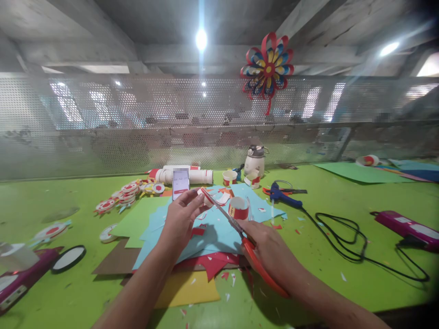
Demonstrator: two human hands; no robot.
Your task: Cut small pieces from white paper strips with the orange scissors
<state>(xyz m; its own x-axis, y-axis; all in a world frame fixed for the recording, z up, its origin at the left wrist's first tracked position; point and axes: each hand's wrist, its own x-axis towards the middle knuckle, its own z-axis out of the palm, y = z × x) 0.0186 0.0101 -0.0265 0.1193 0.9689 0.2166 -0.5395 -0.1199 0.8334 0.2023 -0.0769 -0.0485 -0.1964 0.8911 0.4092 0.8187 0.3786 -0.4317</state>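
Scissors (pixel 237 225): we pointed them forward-left, long axis slanting.
Left hand (pixel 181 212): our fingers pinched a paper piece (pixel 206 199).
Right hand (pixel 270 244): our fingers gripped the scissors.

Green tabletop (pixel 343 196), perforated screen (pixel 161 105) behind it, grey beamed ceiling (pixel 164 23), two glaring lamps (pixel 201 40), bright openings (pixel 103 69)

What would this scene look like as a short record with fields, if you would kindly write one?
Left hand: holds a small red-and-white piece
Right hand: grips red-handled scissors, blades reaching to that piece
Under the hands: light-blue paper sheets on a green table
Beyond the hands: a phone, screen lit, and a lidded bottle
To the right: a blue glue gun with a black cord
Background: a perforated screen
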